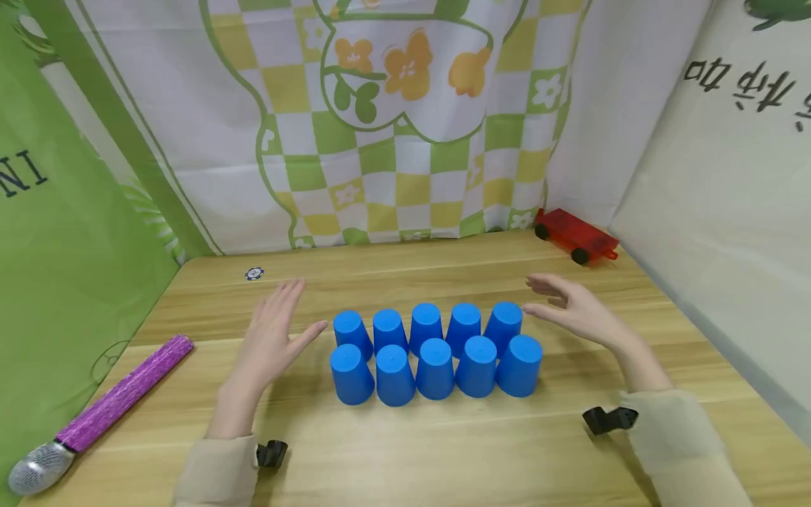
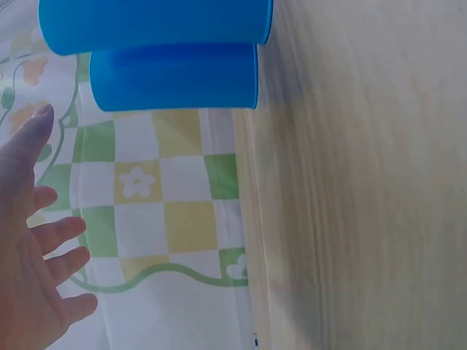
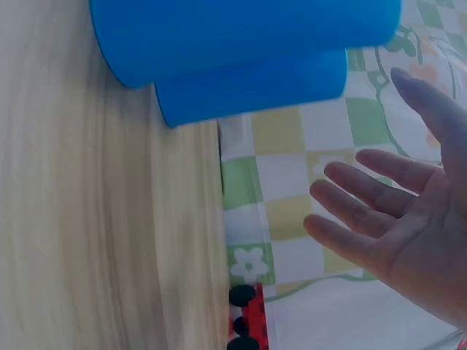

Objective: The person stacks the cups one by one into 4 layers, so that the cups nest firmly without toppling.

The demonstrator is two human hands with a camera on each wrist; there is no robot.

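Two rows of upside-down blue plastic cups stand side by side on the wooden table, a front row with a cup (image 1: 435, 370) at its middle and a back row with a cup (image 1: 426, 329) behind. Left of the rows is my left hand (image 1: 272, 338), fingers extended and thumb pointing toward the cups, holding nothing. My right hand (image 1: 570, 306) hovers off the right end, fingers spread and palm facing the cups, also without anything in it. Both wrist views show the end cups (image 2: 175, 76) (image 3: 255, 91) beside the spread fingers, with a gap between.
A toy microphone (image 1: 120, 394) with a purple glittery handle lies at the left. At the back right corner sits a red toy car (image 1: 576, 236) with black wheels. A poker chip (image 1: 254, 273) lies at the back left. Printed curtains (image 1: 412, 169) enclose the table (image 1: 393, 458).
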